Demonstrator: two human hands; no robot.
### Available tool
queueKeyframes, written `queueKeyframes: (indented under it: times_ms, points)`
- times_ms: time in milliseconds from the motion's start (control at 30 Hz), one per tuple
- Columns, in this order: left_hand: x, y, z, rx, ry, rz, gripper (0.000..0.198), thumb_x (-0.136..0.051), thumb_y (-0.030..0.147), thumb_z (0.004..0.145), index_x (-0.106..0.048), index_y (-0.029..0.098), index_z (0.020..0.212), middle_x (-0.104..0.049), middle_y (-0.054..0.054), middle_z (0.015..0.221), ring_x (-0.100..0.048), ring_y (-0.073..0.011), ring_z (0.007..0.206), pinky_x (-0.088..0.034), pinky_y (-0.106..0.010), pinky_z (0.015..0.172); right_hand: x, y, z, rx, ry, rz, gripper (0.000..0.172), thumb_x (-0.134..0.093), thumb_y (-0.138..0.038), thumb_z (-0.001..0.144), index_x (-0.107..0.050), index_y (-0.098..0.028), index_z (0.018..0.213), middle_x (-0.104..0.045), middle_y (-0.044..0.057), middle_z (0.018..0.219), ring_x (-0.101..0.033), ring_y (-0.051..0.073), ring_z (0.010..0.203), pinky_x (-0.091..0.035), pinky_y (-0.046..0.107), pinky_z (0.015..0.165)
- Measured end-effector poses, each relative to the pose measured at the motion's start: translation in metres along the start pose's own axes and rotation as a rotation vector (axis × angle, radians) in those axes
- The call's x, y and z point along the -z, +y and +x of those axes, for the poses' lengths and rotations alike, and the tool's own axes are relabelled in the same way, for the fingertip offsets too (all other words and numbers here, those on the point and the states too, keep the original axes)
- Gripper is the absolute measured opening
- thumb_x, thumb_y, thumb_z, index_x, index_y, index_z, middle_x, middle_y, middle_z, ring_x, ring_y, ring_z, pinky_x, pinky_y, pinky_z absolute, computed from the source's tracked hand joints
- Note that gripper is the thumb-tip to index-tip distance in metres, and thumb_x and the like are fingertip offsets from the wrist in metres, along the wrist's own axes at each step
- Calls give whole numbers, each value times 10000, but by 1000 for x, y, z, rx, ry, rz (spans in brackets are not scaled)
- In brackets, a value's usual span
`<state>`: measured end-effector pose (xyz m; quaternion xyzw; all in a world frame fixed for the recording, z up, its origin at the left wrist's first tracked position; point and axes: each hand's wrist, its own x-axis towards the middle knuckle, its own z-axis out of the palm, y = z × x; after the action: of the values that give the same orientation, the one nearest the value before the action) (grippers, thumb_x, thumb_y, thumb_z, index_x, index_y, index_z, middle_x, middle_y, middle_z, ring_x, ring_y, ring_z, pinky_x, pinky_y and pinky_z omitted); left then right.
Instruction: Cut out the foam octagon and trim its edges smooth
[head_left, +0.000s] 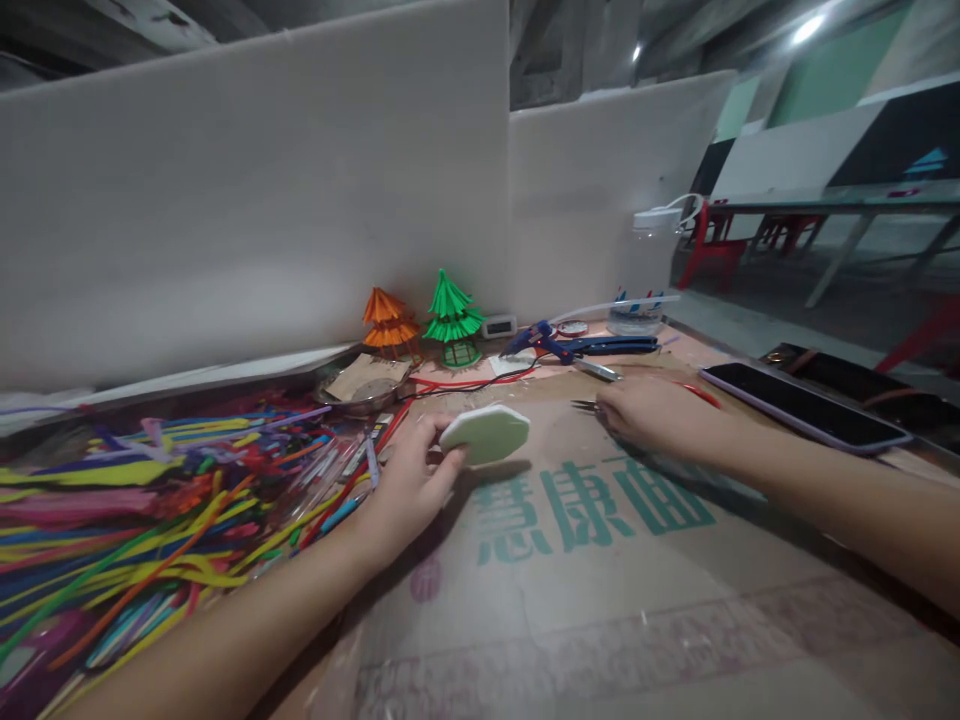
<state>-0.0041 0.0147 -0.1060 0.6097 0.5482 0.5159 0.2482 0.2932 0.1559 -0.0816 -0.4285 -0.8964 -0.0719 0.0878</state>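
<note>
My left hand [420,470] pinches a pale green, many-sided flat piece with a white edge [487,436] by its left side, held just above the cardboard. Farther right, my right hand [637,410] is closed around scissors or a similar tool whose dark pointed tips [585,406] stick out to the left, low over the cardboard; its red handle [699,395] shows partly behind the hand. Under both hands lies the cardboard sheet [570,610] with green printed characters.
Colourful pipe cleaners [150,520] fill the left side. Behind stand orange [388,322] and green [451,318] tree-like models, a metal bowl [366,388], a blue glue gun [541,342], a stapler-like tool [611,346] and a clear bottle [646,265]. A phone [806,405] lies right.
</note>
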Motion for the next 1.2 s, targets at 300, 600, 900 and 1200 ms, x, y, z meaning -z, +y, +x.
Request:
queueKeyframes:
  times_ms: [300, 600, 900, 1200]
  points:
    - [-3, -11, -9, -52, 32, 74, 270, -649, 314, 864, -617, 233, 1120, -661, -92, 1068, -626, -275, 1012, -521, -331, 826, 7, -77, -5, 78, 248, 737, 346, -412, -487, 960, -557, -185, 872, -583, 28, 752, -513, 170, 664, -362, 259, 590]
    - [-5, -8, -9, -78, -69, 196, 285, -640, 338, 862, -601, 187, 1100, -670, -72, 1071, -648, -230, 953, -513, -319, 827, -12, -73, -12, 219, 330, 664, 378, -383, -462, 1003, -604, -159, 1057, -655, 73, 848, -567, 201, 718, -380, 285, 630]
    - [-1, -11, -8, -215, 4, 317, 295, -561, 359, 930, -587, 185, 1167, -687, -62, 1070, -643, -208, 955, -516, -294, 804, -15, -74, -8, 351, 484, 544, 400, -343, -426, 1040, -621, -141, 1003, -650, 86, 864, -542, 202, 764, -379, 296, 679]
    - [-1, -15, -13, -235, -73, 356, 225, -539, 342, 949, -584, 178, 1097, -663, -85, 1085, -635, -216, 956, -511, -315, 802, -11, -80, -11, 353, 420, 494, 404, -359, -412, 1037, -638, -121, 1006, -660, 93, 845, -545, 212, 755, -379, 306, 691]
